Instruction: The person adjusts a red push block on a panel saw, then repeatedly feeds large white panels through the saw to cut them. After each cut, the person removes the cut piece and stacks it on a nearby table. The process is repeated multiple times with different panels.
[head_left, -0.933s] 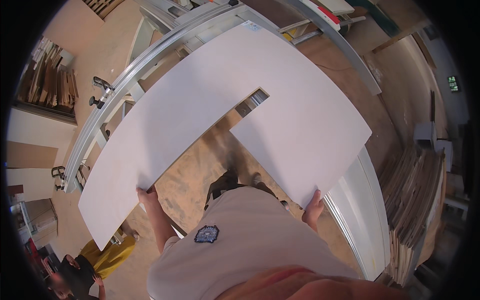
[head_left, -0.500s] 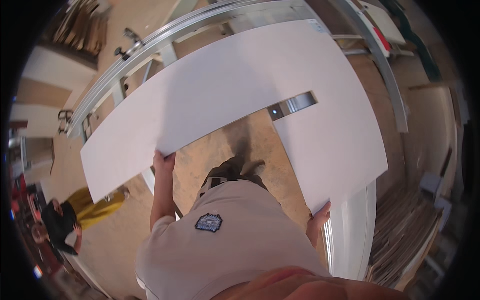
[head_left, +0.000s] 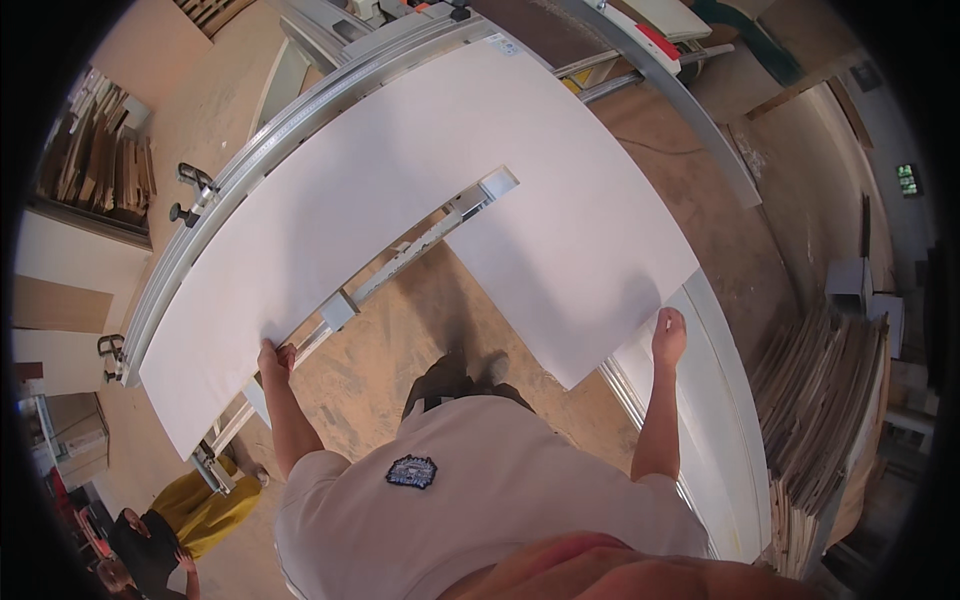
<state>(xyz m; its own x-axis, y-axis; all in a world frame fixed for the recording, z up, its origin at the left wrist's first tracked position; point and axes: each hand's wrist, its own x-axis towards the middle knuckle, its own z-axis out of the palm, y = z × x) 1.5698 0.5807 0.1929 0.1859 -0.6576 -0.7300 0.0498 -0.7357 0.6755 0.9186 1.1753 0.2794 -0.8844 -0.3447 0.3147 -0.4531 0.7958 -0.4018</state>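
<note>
A large white L-shaped panel [head_left: 400, 150] with a narrow slot lies across the metal frame of a sliding table saw. My left hand [head_left: 277, 358] is closed on the near edge of the panel's long left arm, thumb on top and the other fingers mostly under it. My right hand [head_left: 668, 335] is at the panel's right end, its fingers bent against the edge; its grip is partly hidden. Along the panel's far side runs an aluminium fence [head_left: 270, 140] with a scale. Metal support bars [head_left: 408, 250] show through the slot and the cut-out.
A pale machine table [head_left: 705, 400] extends on the right, beside stacked boards [head_left: 825, 420]. Clamps [head_left: 195, 193] sit on the fence at the left. A person [head_left: 160, 530] in dark top and yellow trousers is at the lower left. More offcuts [head_left: 95, 165] stand at the far left.
The panel has shifted left and now lies nearer the fence, with support bars showing in its cut-out. My right hand has moved up and away from me along the panel's right end.
</note>
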